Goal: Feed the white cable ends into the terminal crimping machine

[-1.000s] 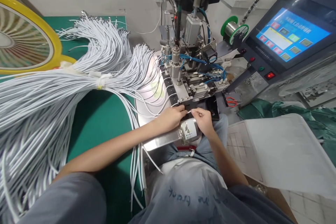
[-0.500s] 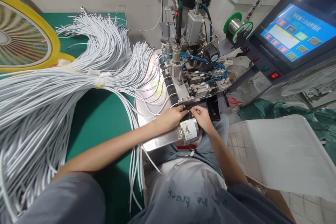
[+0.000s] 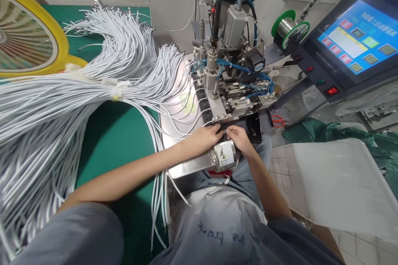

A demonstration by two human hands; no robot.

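Observation:
At the front edge of the metal machine [image 3: 219, 112], my left hand [image 3: 209, 137] rests with its fingers closed together near the end of a white cable; what they hold is too small to make out. My right hand [image 3: 239, 137] is pinched just to its right, its fingertips close to the left ones, around something tiny. Below both hands sits a metal block with a white label [image 3: 226, 154]. White cables [image 3: 177, 118] run from a large tied bundle [image 3: 124, 91] across the metal plate [image 3: 183, 165] into the machine's left side.
A yellow fan [image 3: 62, 45] stands at the left on the green table [image 3: 102, 140]. To the right are a control screen [image 3: 357, 45], a solder wire spool [image 3: 287, 29], red-handled scissors [image 3: 277, 121], a dark phone-like object [image 3: 254, 128] and a white bin [image 3: 336, 182].
The camera view has shifted slightly. My left fingers have moved a little, and the right hand stays pinched at nearly the same spot.

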